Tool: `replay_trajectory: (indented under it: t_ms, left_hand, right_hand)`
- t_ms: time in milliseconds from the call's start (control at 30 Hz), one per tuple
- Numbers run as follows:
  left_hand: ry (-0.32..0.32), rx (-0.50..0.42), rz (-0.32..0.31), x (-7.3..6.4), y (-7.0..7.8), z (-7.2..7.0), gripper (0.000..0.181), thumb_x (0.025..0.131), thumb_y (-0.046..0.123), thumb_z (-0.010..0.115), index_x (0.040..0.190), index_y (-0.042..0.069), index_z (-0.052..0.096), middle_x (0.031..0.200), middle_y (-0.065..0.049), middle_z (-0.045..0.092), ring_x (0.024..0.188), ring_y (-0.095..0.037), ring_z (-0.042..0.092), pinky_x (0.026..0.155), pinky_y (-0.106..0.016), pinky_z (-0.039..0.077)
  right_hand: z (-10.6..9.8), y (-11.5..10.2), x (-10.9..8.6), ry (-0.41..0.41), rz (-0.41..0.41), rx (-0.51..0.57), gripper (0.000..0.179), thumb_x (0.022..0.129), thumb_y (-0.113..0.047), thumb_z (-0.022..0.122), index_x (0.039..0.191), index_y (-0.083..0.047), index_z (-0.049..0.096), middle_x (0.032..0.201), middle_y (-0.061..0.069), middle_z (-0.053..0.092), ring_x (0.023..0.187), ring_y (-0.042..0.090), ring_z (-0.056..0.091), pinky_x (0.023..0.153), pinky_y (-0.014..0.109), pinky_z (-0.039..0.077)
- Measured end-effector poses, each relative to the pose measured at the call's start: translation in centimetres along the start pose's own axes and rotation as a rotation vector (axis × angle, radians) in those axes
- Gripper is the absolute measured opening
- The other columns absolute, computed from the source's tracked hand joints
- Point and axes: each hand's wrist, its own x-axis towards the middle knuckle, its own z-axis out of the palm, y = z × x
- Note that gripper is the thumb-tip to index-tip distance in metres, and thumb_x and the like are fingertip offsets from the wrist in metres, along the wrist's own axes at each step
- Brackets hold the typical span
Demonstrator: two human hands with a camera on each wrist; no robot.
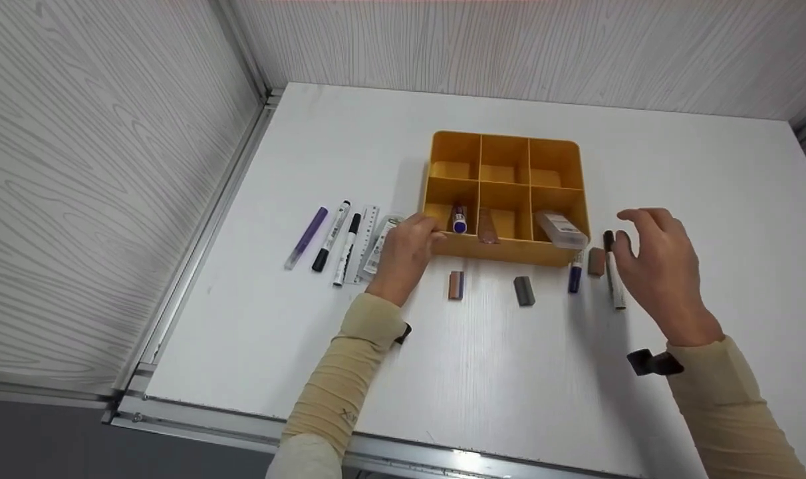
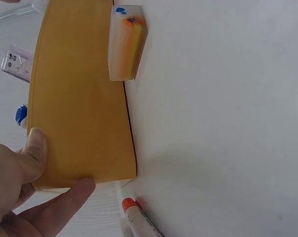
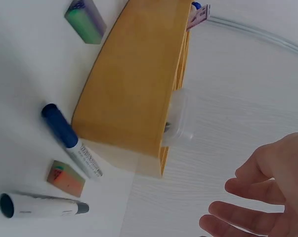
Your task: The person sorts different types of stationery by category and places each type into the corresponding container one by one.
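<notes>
While the left hand (image 1: 406, 253) grips the front-left corner of the orange organizer (image 1: 503, 251), the right hand (image 1: 662, 266) is raised beside the right end and holds nothing. Left thumb bears on the front wall near the rim; a finger bears on the left end wall, pinching the corner. Right fingers are loosely bent, thumb apart from the forefinger, above and near a black-capped marker (image 1: 614, 279) without touching it.

The organizer stands on the white table (image 1: 443, 372), divided into two rows of three compartments. Front-left contains a blue-ended marker (image 1: 459, 219), tilted; front-middle, a clear ruler (image 1: 487, 227); front-right, a clear plastic box (image 1: 562, 231), tilted. All three project above the front rim. Outside, a brown block (image 1: 596, 262) lies between a blue-capped marker (image 1: 575, 276) and the black-capped marker.

The organizer's front wall faces the person; its three-compartment rows run left to right. The black-capped marker's long axis runs near to far, cap pointing away from the person.
</notes>
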Motion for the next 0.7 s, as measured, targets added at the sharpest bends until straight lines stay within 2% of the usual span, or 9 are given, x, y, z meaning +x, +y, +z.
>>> replay_trajectory:
  t_ms: [133,367,567,700]
  left_hand:
    - [-0.004,-0.01,-0.001,0.0,0.1,0.0,0.023,0.093,0.025,0.062,0.095,0.004,0.071,0.093,-0.008,0.07,0.084,-0.022,0.068,0.074,-0.03,0.056]
    - [-0.03,-0.011,-0.018,0.1,0.1,-0.1,0.025,0.094,0.026,0.061,0.097,0.004,0.071,0.095,-0.008,0.071,0.086,-0.022,0.069,0.076,-0.028,0.056]
    - [-0.022,0.024,-0.017,0.1,0.2,-0.1,0.025,0.094,0.026,0.061,0.099,0.005,0.072,0.096,-0.007,0.071,0.087,-0.022,0.069,0.076,-0.03,0.057]
    - [-0.023,0.028,-0.019,0.1,0.2,-0.1,0.025,0.095,0.026,0.061,0.099,0.005,0.072,0.095,-0.007,0.071,0.087,-0.022,0.069,0.076,-0.029,0.057]
  right_hand:
    - [0.1,1.6,-1.2,-0.02,0.029,-0.021,0.024,0.093,0.0,0.056,0.114,0.005,0.064,0.115,0.028,0.06,0.09,0.041,0.055,0.069,0.052,0.044]
    - [0.9,3.6,-3.1,-0.148,0.125,-0.054,0.029,0.093,-0.004,0.056,0.12,0.004,0.061,0.119,0.031,0.056,0.088,0.041,0.058,0.067,0.054,0.048]
    - [1.9,4.6,-4.4,-0.196,0.099,-0.047,0.031,0.09,-0.001,0.061,0.12,0.007,0.058,0.114,0.034,0.055,0.079,0.041,0.063,0.061,0.052,0.052]
    - [2.6,5.0,-5.0,-0.246,0.117,-0.045,0.033,0.089,0.001,0.062,0.12,0.008,0.057,0.111,0.035,0.053,0.073,0.038,0.06,0.057,0.044,0.047]
